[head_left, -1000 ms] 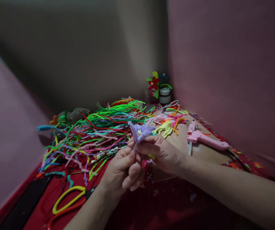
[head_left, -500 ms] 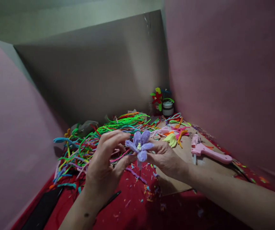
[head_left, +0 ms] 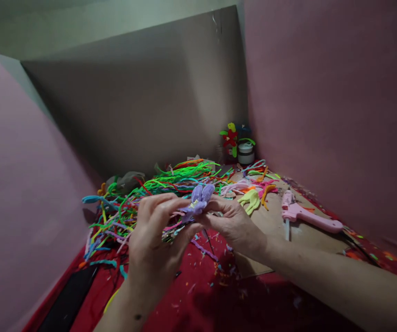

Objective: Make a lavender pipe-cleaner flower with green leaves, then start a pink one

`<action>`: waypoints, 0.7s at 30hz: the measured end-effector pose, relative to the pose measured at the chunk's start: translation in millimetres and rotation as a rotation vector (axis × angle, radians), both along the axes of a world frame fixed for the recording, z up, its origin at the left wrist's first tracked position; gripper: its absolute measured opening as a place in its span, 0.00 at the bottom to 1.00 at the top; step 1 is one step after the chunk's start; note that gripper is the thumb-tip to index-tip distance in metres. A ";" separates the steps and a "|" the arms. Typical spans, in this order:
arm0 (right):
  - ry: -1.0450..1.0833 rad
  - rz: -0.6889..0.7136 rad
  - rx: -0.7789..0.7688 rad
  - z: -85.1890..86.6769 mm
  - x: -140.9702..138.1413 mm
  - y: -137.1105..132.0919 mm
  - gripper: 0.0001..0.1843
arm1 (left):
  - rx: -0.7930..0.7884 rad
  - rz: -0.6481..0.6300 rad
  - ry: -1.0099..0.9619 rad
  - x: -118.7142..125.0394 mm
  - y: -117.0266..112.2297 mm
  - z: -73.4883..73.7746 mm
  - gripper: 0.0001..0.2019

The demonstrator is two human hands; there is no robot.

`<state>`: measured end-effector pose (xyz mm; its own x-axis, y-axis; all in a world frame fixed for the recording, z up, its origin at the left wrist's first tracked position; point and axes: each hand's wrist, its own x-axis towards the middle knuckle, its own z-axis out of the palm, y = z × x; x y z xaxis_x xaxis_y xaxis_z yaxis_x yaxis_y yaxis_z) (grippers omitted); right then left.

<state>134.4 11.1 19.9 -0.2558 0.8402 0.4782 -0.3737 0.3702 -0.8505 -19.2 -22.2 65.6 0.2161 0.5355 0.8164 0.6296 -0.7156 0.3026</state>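
Note:
A purple pipe-cleaner flower (head_left: 201, 199) with pale yellow stamens is held up between my two hands at mid-view. My left hand (head_left: 160, 226) pinches its petals on the left side, thumb below and fingers above. My right hand (head_left: 231, 221) grips the flower from the right, its fingertips partly behind the petals. A thin dark stem hangs below the bloom. Behind my left hand spreads a heap of colourful pipe cleaners (head_left: 184, 174).
A pink hot glue gun (head_left: 311, 219) lies on a cardboard sheet (head_left: 264, 226) at the right, near yellow petals (head_left: 250, 201). A red flower (head_left: 230, 137) and a lidded jar (head_left: 246, 153) stand at the back. Fuzz scraps litter the red cloth (head_left: 184, 299); a black flat object (head_left: 69, 299) lies left.
The flower has turned and tilted to the left, so its petals show more from the side. My left fingers have closed further over it. The camera view has shifted slightly.

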 end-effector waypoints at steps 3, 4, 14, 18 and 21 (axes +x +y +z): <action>0.053 0.062 -0.093 0.7 -0.6 -3.9 0.09 | 0.102 -0.017 0.056 1.7 0.0 -2.9 0.12; 0.073 0.080 -0.118 1.0 -0.3 -4.6 0.10 | 0.109 -0.036 0.045 0.7 2.1 -4.9 0.11; -0.132 -0.179 0.121 4.5 6.8 -4.4 0.07 | 0.184 0.164 0.304 16.4 0.1 11.6 0.16; -0.145 -0.210 0.121 3.3 5.4 -7.9 0.09 | 0.415 0.184 0.352 30.2 -6.1 2.7 0.08; -0.138 -0.248 0.138 0.7 4.2 -9.7 0.09 | 0.478 0.256 0.435 42.7 -9.5 -6.7 0.07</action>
